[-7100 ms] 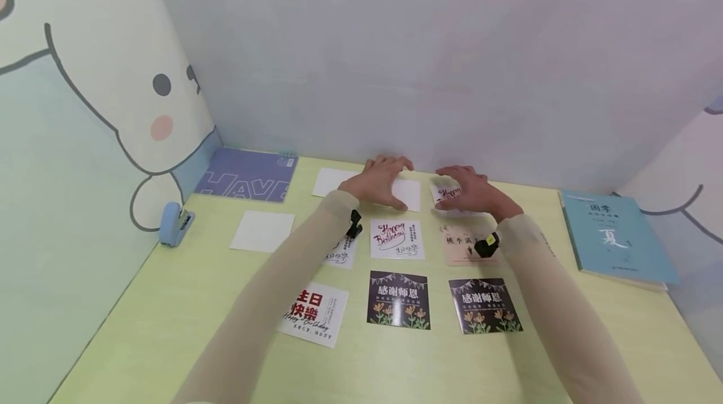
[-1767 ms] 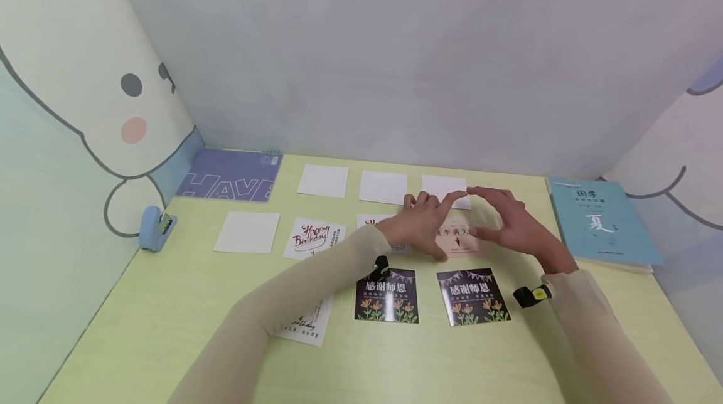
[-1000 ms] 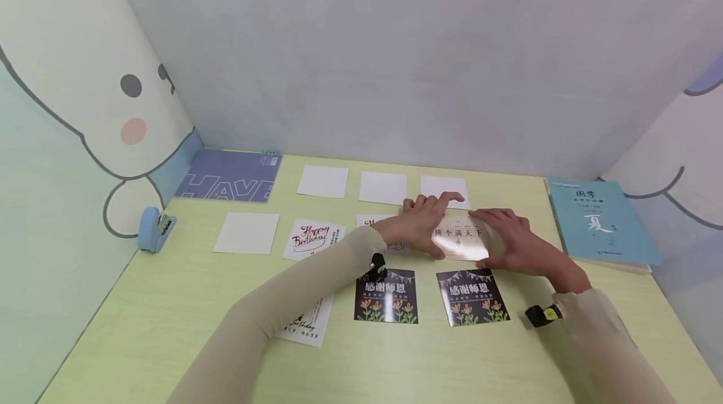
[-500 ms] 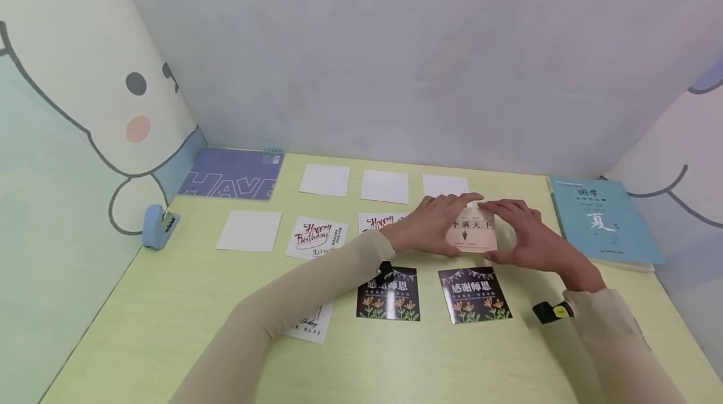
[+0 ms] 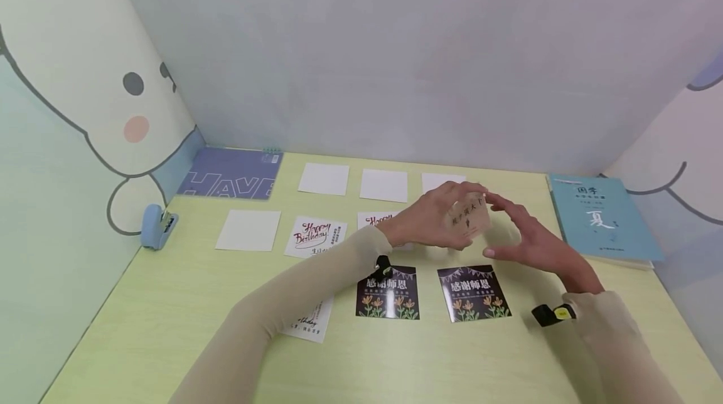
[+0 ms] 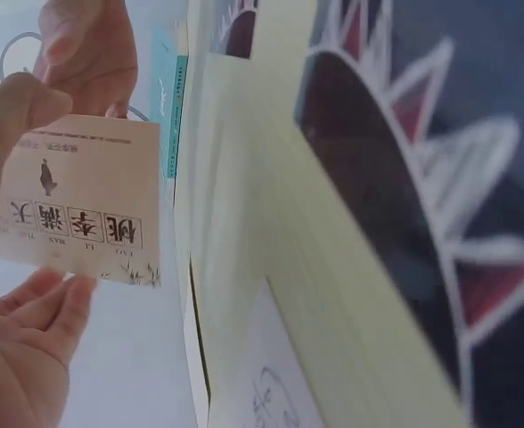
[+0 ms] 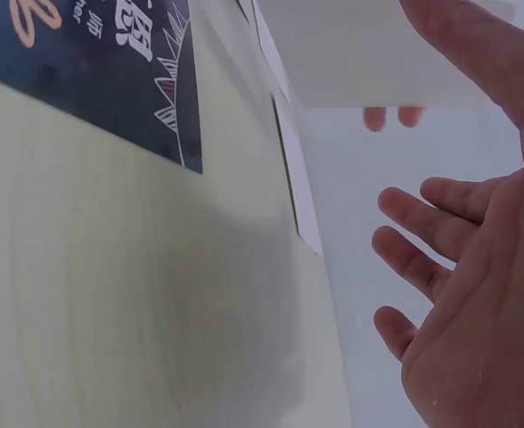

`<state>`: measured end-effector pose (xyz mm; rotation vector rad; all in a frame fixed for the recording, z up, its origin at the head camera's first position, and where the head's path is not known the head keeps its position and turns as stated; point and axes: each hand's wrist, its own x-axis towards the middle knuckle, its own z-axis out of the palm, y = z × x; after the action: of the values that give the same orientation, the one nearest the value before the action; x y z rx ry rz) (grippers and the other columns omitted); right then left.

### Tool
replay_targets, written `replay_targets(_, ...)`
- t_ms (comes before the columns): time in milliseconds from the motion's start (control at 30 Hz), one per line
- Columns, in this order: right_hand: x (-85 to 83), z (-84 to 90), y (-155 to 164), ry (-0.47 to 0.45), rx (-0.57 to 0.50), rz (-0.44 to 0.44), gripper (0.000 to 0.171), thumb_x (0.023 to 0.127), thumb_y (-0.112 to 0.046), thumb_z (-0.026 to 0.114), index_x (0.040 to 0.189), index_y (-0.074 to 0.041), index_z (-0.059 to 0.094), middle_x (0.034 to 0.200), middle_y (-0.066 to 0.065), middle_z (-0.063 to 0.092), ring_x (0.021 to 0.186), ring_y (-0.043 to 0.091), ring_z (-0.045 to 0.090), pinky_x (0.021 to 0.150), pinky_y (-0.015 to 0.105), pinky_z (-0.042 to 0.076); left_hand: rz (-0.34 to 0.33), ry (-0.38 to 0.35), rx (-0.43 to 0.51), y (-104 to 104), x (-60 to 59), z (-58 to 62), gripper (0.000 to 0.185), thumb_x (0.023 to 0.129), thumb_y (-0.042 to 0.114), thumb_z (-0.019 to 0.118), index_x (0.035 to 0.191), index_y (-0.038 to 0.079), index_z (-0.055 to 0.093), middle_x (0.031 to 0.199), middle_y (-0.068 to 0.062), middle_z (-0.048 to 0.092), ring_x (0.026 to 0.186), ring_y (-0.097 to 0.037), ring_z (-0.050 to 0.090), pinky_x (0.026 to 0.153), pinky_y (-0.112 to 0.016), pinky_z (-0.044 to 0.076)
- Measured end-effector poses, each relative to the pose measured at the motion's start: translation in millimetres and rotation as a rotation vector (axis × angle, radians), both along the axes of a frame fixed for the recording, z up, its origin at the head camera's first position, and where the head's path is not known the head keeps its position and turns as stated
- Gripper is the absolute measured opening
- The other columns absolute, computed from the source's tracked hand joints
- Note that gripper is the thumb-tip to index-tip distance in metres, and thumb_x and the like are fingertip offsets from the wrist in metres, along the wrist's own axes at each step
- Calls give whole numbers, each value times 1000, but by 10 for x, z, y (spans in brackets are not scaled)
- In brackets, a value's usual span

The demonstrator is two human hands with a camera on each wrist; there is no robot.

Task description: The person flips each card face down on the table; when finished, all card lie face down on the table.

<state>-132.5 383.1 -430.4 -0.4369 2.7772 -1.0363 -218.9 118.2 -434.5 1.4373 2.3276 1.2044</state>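
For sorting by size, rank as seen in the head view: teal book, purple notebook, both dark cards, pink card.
Teal book
Purple notebook
Left dark card and right dark card, too alike to rank
Pink card, tilted in the left hand

Beige sleeves [image 5: 305, 285], apparently black wrist cameras [image 5: 545, 315].

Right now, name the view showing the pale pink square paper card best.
Left wrist view: the pale pink square paper card shows its print large and clear. The head view shows it small, partly hidden by the left hand; the right wrist view, apparently its blank back.
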Motion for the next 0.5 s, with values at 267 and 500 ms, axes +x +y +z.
replay_targets(267,-21,-105,-39,-17,6,24,102,90,-33,85,171,-34,24,171,17,31,149,46,34,106,79,36,22,5,137,50,19,-37,79,78,35,97,135,12,47,158,-9,56,144,-29,59,119,-19,42)
replay_targets(500,-24,-85,-74,53,2,29,92,89,-29,88,166,-27,38,165,18,42,147,44,39,106,80,38,52,-7,153,17,36,-21,80,77,36,97,134,10,46,158,-9,57,143,-27,59,119,-23,45)
